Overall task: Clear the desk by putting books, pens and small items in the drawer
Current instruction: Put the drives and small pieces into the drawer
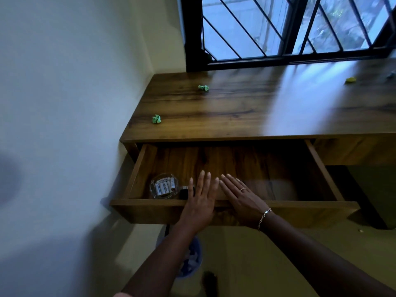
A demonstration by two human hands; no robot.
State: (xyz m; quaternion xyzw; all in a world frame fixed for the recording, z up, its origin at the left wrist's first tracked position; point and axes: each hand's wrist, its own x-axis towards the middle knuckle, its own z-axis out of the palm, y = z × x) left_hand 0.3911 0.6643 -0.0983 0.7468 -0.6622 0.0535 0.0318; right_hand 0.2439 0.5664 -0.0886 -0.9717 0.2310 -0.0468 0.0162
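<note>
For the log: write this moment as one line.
drawer: open | left hand: flat over drawer front | right hand: flat beside it | battery dish: in drawer | crumpled papers: on desk

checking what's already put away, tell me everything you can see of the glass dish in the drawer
The round clear glass dish sits upright in the front left corner of the open wooden drawer. Thick glass, notched rim, like an ashtray. Several white cylindrical batteries lie inside. The left hand lies just right of it, apparently not touching.
</note>
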